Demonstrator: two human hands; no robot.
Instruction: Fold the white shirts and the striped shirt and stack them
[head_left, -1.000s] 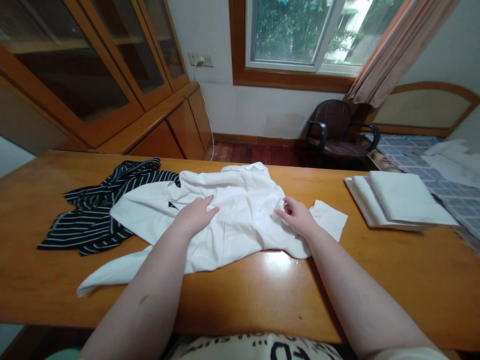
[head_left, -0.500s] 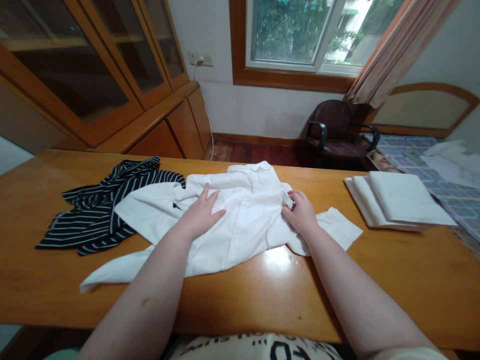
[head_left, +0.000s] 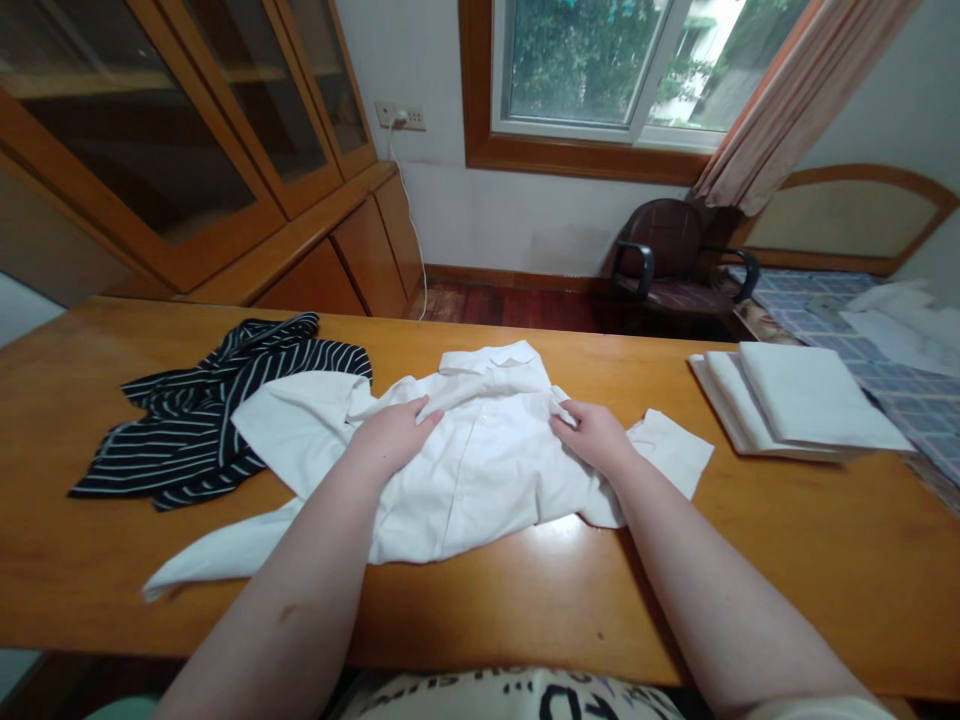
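A white button-up shirt (head_left: pixel 480 470) lies front up across the wooden table (head_left: pixel 525 610), its collar toward the far edge and its sleeves out to both sides. My left hand (head_left: pixel 394 435) pinches the cloth near the shoulder on the left, thumb and fingers together. On the other side, my right hand (head_left: pixel 596 432) grips the shirt near the right shoulder. The left sleeve partly covers a black garment with white stripes (head_left: pixel 210 430), which is crumpled. My left forearm hides part of the shirt's lower left.
Folded white cloths (head_left: pixel 802 400) are stacked at the table's right. Beyond the far edge are a brown office chair (head_left: pixel 667 245), a bed with a checked cover (head_left: pixel 795 300) and a window. A wooden cabinet (head_left: pixel 300 240) with glass doors stands at the far left.
My left hand has closed on the cloth; its fingers were spread before. The shirt's collar and hem have shifted slightly toward me. My right hand keeps its grip, a little further left.
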